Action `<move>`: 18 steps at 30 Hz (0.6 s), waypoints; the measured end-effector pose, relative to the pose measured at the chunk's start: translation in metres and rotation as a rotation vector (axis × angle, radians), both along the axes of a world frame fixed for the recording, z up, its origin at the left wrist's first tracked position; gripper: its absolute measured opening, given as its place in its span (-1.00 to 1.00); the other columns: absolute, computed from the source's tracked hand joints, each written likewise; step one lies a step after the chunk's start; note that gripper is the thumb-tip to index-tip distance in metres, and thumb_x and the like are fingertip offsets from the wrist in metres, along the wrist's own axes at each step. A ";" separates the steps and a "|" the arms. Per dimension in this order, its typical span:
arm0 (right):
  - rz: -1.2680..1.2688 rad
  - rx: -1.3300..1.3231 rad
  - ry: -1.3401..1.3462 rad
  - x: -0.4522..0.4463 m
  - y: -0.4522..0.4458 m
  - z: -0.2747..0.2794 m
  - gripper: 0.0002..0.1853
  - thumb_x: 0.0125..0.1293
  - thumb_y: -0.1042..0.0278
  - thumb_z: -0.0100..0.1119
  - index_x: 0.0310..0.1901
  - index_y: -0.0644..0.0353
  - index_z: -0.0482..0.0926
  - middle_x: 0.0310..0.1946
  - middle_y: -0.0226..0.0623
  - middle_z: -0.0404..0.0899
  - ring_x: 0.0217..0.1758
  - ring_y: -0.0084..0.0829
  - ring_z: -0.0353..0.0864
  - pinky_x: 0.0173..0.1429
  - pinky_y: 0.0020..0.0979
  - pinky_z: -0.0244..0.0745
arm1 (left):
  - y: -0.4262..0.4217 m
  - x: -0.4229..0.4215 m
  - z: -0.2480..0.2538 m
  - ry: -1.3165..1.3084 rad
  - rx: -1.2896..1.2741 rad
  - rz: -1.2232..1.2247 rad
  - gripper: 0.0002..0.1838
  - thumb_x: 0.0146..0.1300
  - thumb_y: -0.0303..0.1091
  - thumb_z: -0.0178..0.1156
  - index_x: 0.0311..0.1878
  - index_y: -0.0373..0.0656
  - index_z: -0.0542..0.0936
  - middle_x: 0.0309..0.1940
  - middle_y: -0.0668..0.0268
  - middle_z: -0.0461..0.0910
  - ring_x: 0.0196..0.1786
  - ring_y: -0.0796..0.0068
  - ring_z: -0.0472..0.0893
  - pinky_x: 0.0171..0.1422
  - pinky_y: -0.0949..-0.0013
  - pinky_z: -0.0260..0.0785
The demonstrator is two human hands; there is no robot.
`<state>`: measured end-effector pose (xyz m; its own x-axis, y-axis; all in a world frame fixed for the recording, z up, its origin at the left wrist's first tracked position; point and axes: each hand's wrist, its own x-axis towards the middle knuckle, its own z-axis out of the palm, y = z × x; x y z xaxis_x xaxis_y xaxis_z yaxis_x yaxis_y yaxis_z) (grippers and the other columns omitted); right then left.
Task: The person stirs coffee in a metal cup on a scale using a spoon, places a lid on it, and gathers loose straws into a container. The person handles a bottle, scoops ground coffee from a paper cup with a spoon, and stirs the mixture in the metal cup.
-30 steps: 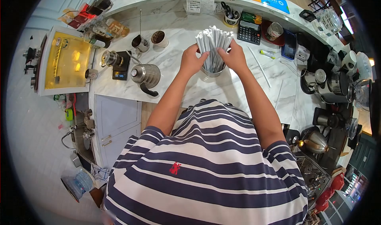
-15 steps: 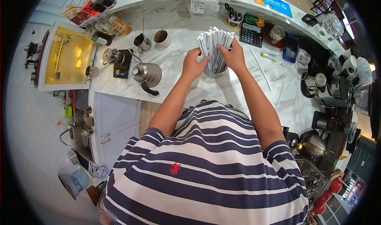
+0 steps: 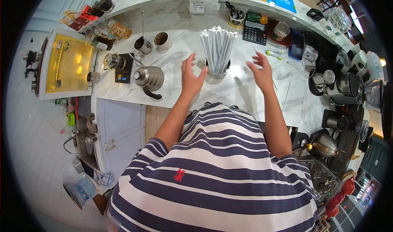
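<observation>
A bundle of wrapped straws (image 3: pixel 218 50) stands upright, fanned out at the top, in a metal cup (image 3: pixel 217 74) on the marble counter. My left hand (image 3: pixel 193 76) is just left of the cup, fingers apart, holding nothing. To the right of the cup, my right hand (image 3: pixel 260 71) is raised with its fingers spread and nothing in it. A long thin straw lies on the counter, partly hidden by my right hand.
A kettle (image 3: pixel 149 78), a scale (image 3: pixel 123 77) and two cups are on the left. Behind are a calculator (image 3: pixel 255 32) and a holder with scissors (image 3: pixel 236 18). A phone (image 3: pixel 297 47) and coffee equipment stand at the right.
Both hands have let go of the straws and moved apart, left hand to the left, right hand to the right. The straws now stand in the cup unheld.
</observation>
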<state>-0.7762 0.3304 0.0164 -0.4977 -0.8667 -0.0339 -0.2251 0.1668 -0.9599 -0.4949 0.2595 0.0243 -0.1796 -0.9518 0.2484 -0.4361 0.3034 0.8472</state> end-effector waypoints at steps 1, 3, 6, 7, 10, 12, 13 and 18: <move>-0.075 0.020 0.056 -0.020 0.020 -0.019 -0.34 0.28 0.19 0.53 0.35 0.24 0.52 0.12 -0.12 0.70 0.13 -0.30 0.67 0.13 -0.28 0.61 | 0.011 0.005 -0.002 0.006 -0.004 0.032 -0.37 0.21 -0.36 0.46 0.37 -0.12 0.52 0.17 0.15 0.55 0.11 0.17 0.58 0.26 0.12 0.47; -0.251 0.102 0.056 -0.048 0.063 -0.038 -0.46 0.35 0.20 0.45 0.26 0.30 0.59 -0.06 -0.15 0.75 -0.06 -0.37 0.72 0.05 -0.35 0.61 | 0.034 0.014 -0.003 -0.005 -0.029 0.010 -0.42 0.24 -0.40 0.43 0.34 -0.15 0.53 0.18 0.17 0.56 0.11 0.24 0.58 0.18 0.17 0.43; -0.440 0.239 0.121 -0.082 0.116 -0.059 -0.55 0.36 0.19 0.41 0.15 0.33 0.65 -0.20 -0.22 0.75 -0.18 -0.38 0.72 -0.02 -0.34 0.59 | 0.056 0.012 0.000 -0.009 -0.071 -0.058 -0.49 0.26 -0.45 0.39 0.29 -0.16 0.56 0.15 0.19 0.59 0.10 0.29 0.59 0.13 0.22 0.41; -0.486 0.314 0.172 -0.088 0.130 -0.055 -0.57 0.35 0.19 0.41 0.13 0.31 0.67 -0.24 -0.22 0.75 -0.21 -0.33 0.72 -0.03 -0.30 0.60 | 0.063 0.007 0.003 -0.009 -0.086 -0.084 -0.51 0.26 -0.46 0.37 0.27 -0.16 0.57 0.14 0.19 0.60 0.10 0.29 0.60 0.12 0.23 0.40; -0.510 0.498 0.462 -0.110 0.157 -0.066 -0.61 0.33 0.18 0.40 0.09 0.24 0.70 -0.18 -0.15 0.74 -0.11 -0.13 0.73 0.01 -0.16 0.62 | 0.070 -0.021 0.007 -0.021 -0.093 -0.191 -0.61 0.26 -0.47 0.37 0.17 -0.20 0.63 0.04 0.17 0.64 0.05 0.27 0.64 0.13 0.21 0.44; -0.508 0.605 0.613 -0.115 0.164 -0.077 -0.65 0.33 0.17 0.38 0.04 0.21 0.72 -0.10 -0.09 0.72 -0.01 -0.03 0.70 0.06 -0.09 0.63 | 0.074 -0.046 0.007 -0.002 -0.109 -0.285 -0.67 0.26 -0.47 0.38 0.10 -0.19 0.67 -0.03 0.17 0.67 0.01 0.27 0.65 0.15 0.22 0.48; -0.505 0.660 0.689 -0.115 0.167 -0.078 -0.66 0.33 0.16 0.38 0.01 0.20 0.74 -0.06 -0.06 0.71 0.05 0.01 0.68 0.08 -0.05 0.63 | 0.076 -0.060 0.006 -0.018 -0.086 -0.335 -0.67 0.26 -0.47 0.38 0.10 -0.18 0.67 -0.04 0.17 0.68 0.01 0.27 0.66 0.15 0.23 0.49; -0.399 0.675 0.707 -0.120 0.170 -0.094 -0.78 0.29 0.27 0.33 -0.16 0.23 0.73 -0.09 -0.05 0.67 0.03 0.04 0.64 0.10 -0.01 0.62 | 0.081 -0.140 -0.012 -0.124 -0.043 -0.553 -0.65 0.24 -0.38 0.42 0.11 -0.06 0.69 -0.06 0.24 0.68 0.01 0.23 0.64 0.15 0.18 0.44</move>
